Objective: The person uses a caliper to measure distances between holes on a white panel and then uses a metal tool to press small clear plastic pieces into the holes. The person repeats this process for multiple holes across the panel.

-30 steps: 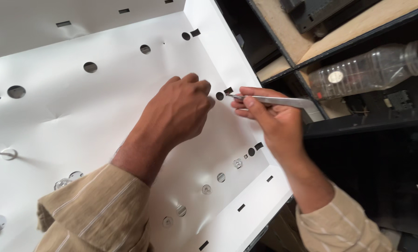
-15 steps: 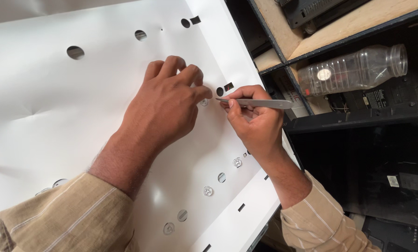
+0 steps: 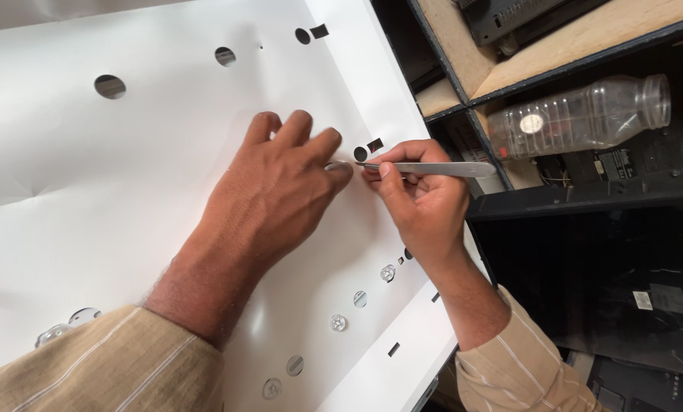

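The left hand (image 3: pixel 269 187) rests palm down on a large white sheet (image 3: pixel 128 175), fingers curled, their tips pressing a small clear lens (image 3: pixel 337 165). The right hand (image 3: pixel 422 202) pinches thin metal tweezers (image 3: pixel 425 168), whose points meet that lens beside a round hole (image 3: pixel 360 154) near the sheet's right edge. More clear lenses (image 3: pixel 338 323) show in a row through holes lower down. To the right, an empty plastic bottle (image 3: pixel 578 116) lies on a wooden shelf (image 3: pixel 555 53).

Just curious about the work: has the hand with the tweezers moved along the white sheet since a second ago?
No. The right hand keeps its tweezers tip beside the same small round hole.
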